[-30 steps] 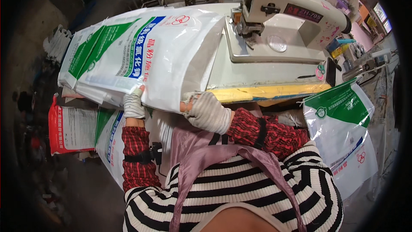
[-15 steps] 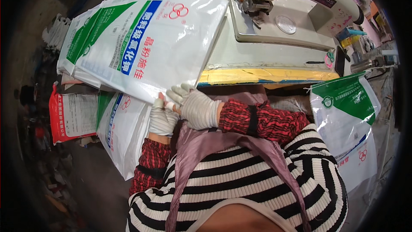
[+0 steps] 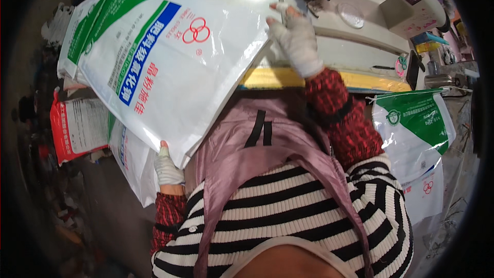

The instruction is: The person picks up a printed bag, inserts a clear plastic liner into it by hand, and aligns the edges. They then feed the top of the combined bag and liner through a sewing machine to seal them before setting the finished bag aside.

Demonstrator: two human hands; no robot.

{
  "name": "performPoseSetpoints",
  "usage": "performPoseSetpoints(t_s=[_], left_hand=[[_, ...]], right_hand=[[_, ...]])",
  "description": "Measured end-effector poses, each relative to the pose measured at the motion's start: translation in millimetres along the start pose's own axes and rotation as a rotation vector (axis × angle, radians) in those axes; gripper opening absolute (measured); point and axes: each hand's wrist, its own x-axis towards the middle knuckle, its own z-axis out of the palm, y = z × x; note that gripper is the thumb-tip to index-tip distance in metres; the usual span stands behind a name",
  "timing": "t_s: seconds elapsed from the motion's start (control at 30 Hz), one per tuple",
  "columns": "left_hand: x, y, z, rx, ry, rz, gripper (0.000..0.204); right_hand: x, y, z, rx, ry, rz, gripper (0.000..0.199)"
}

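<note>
A large white woven bag (image 3: 206, 80) with green, blue and red print lies slanted over a stack of similar bags on the table's left side. Its near corner is pinched by my left hand (image 3: 169, 169), gloved with bare fingertips; the thumb presses on top and the other fingers are hidden underneath. My right hand (image 3: 298, 41), in the same kind of glove, is beside the bag's far right corner. Its thumb and forefinger are apart, and nothing shows between them. Beyond that hand stands a white sewing machine (image 3: 378, 13).
A yellow strip (image 3: 355, 78) runs along the table's front edge. A green-and-white bag (image 3: 414, 123) hangs at the right. Below the stack at left hang a red-and-white bag (image 3: 82, 126) and another white bag (image 3: 136, 159). A black pen (image 3: 383, 67) lies beside the machine.
My right hand has left my left hand's side and moved far and right to the bag's other corner. My left hand has come nearer my body, drawing the bag's near corner along.
</note>
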Motion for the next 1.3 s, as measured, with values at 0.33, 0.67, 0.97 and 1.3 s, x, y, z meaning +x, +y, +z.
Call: performPoseSetpoints(t_s=[0.33,0.67,0.97,1.3], left_hand=[[2,-3,8,-0.477,0.146,-0.382,0.05],[-19,1,14,-0.806,-0.111,-0.476,0.058],[-22,-44,21,-0.865,-0.136,-0.397,0.041],[-26,-23,16,-0.626,0.012,-0.481,0.03]], right_hand=[[14,45,56,-0.609,-0.285,-0.039,0.033],[59,-41,61,-0.914,-0.542,0.006,0.033],[32,2,78,-0.704,-0.36,0.077,0.027],[-63,44,28,-0.688,-0.173,-0.134,0.042]])
